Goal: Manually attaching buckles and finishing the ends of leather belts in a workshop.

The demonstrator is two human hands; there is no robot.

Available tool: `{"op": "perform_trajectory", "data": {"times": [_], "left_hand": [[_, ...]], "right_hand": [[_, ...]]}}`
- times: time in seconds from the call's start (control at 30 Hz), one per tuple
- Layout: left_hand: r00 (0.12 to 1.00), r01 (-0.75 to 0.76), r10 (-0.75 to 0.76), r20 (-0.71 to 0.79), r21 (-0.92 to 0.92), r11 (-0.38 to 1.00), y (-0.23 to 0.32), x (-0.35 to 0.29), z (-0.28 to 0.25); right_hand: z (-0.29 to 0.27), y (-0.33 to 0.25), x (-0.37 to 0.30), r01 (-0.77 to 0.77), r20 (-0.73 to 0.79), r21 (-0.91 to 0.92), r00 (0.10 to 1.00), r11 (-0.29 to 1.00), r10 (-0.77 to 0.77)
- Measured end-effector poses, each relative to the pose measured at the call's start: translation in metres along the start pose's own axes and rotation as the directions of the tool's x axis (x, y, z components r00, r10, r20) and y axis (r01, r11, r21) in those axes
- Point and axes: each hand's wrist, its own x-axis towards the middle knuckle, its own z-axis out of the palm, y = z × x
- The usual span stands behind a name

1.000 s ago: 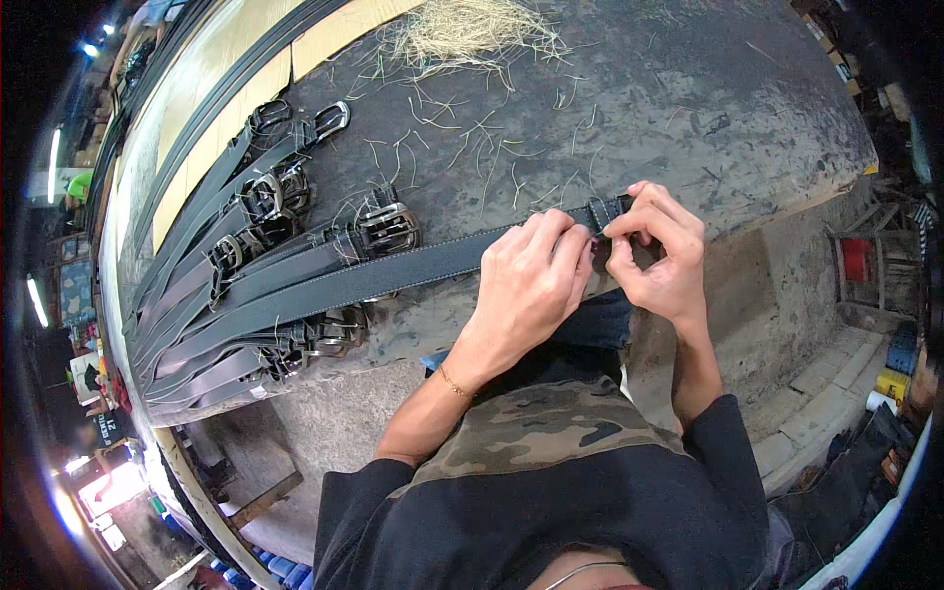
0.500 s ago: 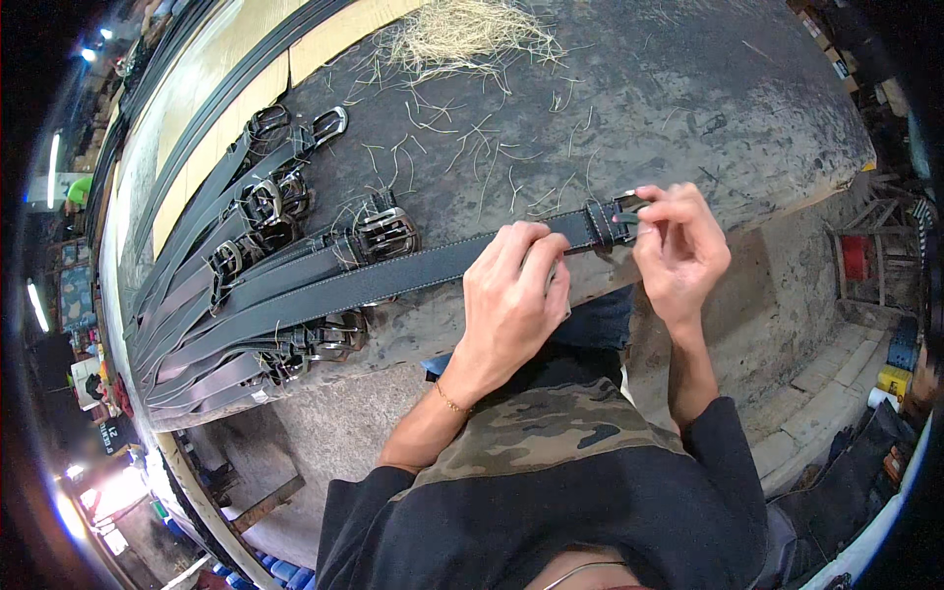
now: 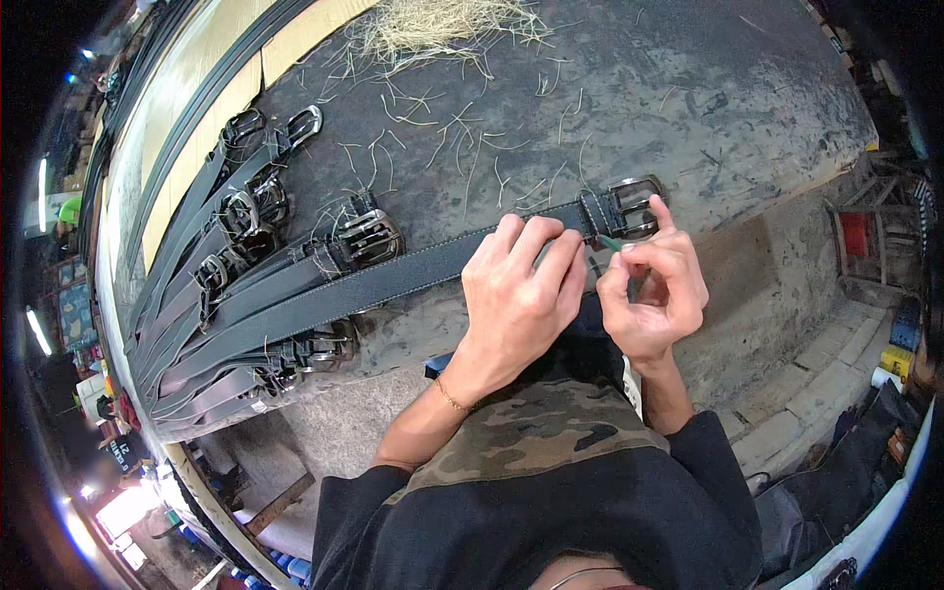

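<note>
The black belt [image 3: 413, 267] is found laid aslant along the near edge of the worktable [image 3: 733, 123], its pale-stitched strap reaching from the bundle at left to the buckle [image 3: 644, 182] at right; the left hand [image 3: 521, 285] is placed over the strap short of the buckle end, its fingers bent and close together; whether the strap is gripped or merely pressed cannot be told, the thumb being hidden; in the right hand [image 3: 657, 290] a thin green item [image 3: 610, 243] is pinched between thumb and forefinger, its tip directed at the belt loop [image 3: 597, 211] beside the buckle; one further finger is extended toward the buckle's frame, contact not being determinable; other dark belts [image 3: 187, 275] are fanned out at left, their metal buckles [image 3: 372, 234] grouped toward the table's middle; pale strands [image 3: 442, 34] are heaped at the far side, with loose ones scattered nearer the belt.
</note>
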Motion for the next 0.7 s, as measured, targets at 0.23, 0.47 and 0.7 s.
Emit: {"op": "perform_trajectory", "data": {"times": [0.23,0.47,0.7], "left_hand": [[1.0,0.013,-0.012,0.026,-0.028,1.0,0.0004,0.0022,-0.0037],[0.997,0.073,-0.072,0.021,-0.058,0.996,0.0058,0.0055,-0.0034],[0.999,0.041,-0.04,0.021,-0.031,0.999,0.0035,0.0052,-0.0017]], "right_hand": [[0.002,0.0004,-0.002,0.017,0.022,-0.041,1.0,0.999,-0.016],[0.0041,0.0049,-0.0033,-0.01,-0.077,0.054,0.997,0.998,0.014],[0.0046,0.0023,-0.0033,0.005,-0.037,-0.007,0.999,1.0,-0.005]]}}
